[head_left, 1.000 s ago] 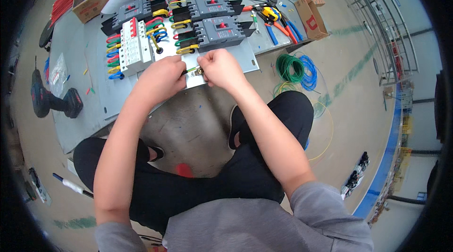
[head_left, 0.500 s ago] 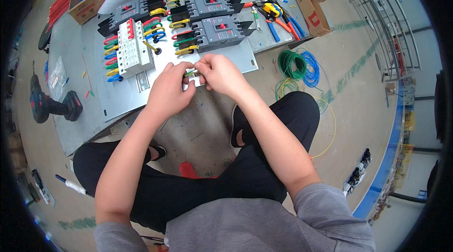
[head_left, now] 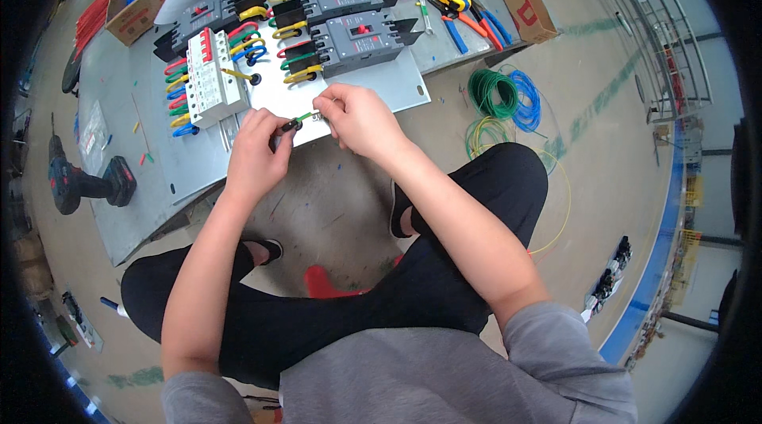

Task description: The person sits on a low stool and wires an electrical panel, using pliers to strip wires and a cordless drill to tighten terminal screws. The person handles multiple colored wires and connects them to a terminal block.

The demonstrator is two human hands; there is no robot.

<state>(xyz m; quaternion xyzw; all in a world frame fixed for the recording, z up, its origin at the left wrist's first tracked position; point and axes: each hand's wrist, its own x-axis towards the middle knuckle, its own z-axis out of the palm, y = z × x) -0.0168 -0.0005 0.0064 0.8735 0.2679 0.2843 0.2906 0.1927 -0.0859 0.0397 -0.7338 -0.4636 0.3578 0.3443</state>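
White panel [head_left: 279, 99] ends close by — left grip [head_left: 259, 146] pinches black piece [head_left: 288, 126] with green wire [head_left: 305, 116], right grip [head_left: 361, 120] unclear.

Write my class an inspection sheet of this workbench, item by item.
Surface: grey table bearing a pale metal plate.
Job's things: white switch block and dark grey breakers on the plate; small dark piece with green end, held.
Clutter: drill, clear bag, blue-handled tool, cardboard box.
Hands: left hand pinches the small dark piece; right hand near its green end, grip unclear.
Cables: coloured loops at the block; green coil and blue coil on the floor.
Surroundings: metal rack to the right.
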